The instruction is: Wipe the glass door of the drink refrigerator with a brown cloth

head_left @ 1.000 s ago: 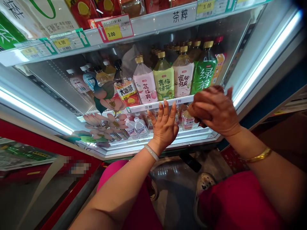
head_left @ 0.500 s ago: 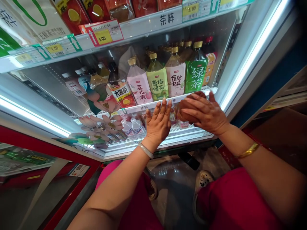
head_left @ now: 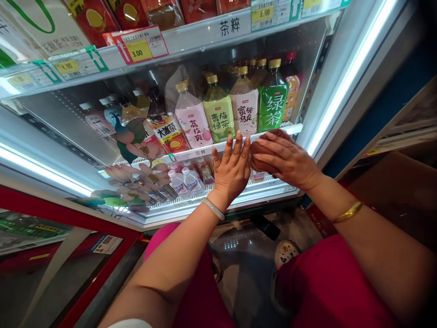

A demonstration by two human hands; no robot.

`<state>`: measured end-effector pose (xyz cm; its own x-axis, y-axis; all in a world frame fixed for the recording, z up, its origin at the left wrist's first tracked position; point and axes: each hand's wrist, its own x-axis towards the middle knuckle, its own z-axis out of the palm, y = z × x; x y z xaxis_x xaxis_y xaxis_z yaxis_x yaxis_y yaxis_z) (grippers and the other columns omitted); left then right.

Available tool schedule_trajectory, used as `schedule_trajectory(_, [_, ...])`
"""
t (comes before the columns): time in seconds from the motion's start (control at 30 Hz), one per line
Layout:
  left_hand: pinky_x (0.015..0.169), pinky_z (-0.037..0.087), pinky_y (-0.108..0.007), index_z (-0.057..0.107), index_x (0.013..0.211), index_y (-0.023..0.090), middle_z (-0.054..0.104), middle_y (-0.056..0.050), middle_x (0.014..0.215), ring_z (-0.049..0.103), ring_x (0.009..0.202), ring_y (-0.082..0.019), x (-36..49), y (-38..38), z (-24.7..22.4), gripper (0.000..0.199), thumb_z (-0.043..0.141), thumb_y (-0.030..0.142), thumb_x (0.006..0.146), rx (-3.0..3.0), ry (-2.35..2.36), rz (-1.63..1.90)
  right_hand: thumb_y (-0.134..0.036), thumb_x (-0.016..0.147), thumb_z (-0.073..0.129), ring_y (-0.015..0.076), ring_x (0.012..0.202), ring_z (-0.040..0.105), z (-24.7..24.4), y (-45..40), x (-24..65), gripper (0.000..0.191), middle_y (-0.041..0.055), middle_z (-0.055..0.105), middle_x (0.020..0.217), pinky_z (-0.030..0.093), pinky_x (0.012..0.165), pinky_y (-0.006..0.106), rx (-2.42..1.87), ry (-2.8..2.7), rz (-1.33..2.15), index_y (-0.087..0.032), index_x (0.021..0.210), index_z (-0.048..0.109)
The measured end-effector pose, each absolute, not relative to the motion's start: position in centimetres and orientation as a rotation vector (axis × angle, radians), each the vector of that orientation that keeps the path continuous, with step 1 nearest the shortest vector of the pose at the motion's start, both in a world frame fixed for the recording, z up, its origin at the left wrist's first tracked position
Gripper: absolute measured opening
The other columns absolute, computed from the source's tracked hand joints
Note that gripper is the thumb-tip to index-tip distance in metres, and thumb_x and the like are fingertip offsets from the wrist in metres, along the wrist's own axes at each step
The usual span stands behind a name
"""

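My left hand (head_left: 231, 166) is raised with its fingers spread, in front of the shelf edge below the green tea bottles. To its right, my right hand (head_left: 290, 159) has its fingers stretched out and holds nothing I can see. A darker hand shape overlaps its fingertips, looking like its reflection in glass. Behind my hands stand a light-green bottle (head_left: 218, 114), a pale pink bottle (head_left: 244, 109) and a green bottle (head_left: 273, 105), all gold-capped. Left of them are another pink bottle (head_left: 193, 118) and a yellow-and-black labelled bottle (head_left: 168, 134). Whether either hand touches the glass, I cannot tell.
Flower decals (head_left: 136, 177) cover the cooler's lower left. Small white bottles (head_left: 186, 182) stand on the bottom shelf. Price tags line the upper shelf edge (head_left: 191, 34). A red-framed door (head_left: 116, 262) is at left, a cardboard box (head_left: 392, 191) at right. My knees are below.
The view has shifted slightly, so the shelves and bottles sit further left. My left hand has moved a little right and up, closer to my right hand. Both stay stretched out.
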<state>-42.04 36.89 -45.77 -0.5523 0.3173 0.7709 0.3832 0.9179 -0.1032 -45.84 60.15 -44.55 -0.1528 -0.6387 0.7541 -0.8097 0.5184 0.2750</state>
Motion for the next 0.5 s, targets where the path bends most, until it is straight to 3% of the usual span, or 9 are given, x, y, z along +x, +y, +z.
schedule_trajectory(0.17, [0.128, -0.023, -0.049, 0.021, 0.169, 0.018, 0.021, -0.010, 0.175, 0.003, 0.165, -0.023, -41.7, 38.0, -46.1, 0.078, 0.048, 0.018, 0.096, -0.550, -2.226, -0.100, -0.023, 0.087, 0.075, 0.0379, 0.152, 0.045, -43.0, 63.1, -46.2, 0.060, 0.0112, 0.049, 0.162, 0.040, 0.126, 0.063, 0.853, -1.797, 0.431, -0.028, 0.144, 0.056])
schedule_trajectory(0.4, [0.133, -0.013, -0.049, 0.016, 0.169, 0.008, 0.024, -0.015, 0.174, 0.001, 0.165, -0.023, -42.0, 40.3, -46.8, 0.074, 0.041, 0.022, 0.101, -0.617, -2.179, -0.162, -0.017, 0.092, 0.064, 0.0327, 0.162, 0.028, -45.0, 58.7, -45.0, 0.069, 0.0063, 0.038, 0.169, 0.037, 0.130, 0.061, 0.931, -1.888, 0.511, -0.031, 0.156, 0.042])
schedule_trajectory(0.5, [0.133, -0.012, -0.050, 0.019, 0.167, 0.005, 0.025, -0.017, 0.174, -0.003, 0.165, -0.022, -42.2, 41.0, -46.9, 0.073, 0.042, 0.025, 0.101, -0.638, -2.162, -0.168, -0.021, 0.093, 0.066, 0.0310, 0.161, 0.031, -46.1, 59.9, -45.5, 0.071, 0.0050, 0.041, 0.168, 0.040, 0.128, 0.060, 1.014, -1.891, 0.432, -0.033, 0.157, 0.039])
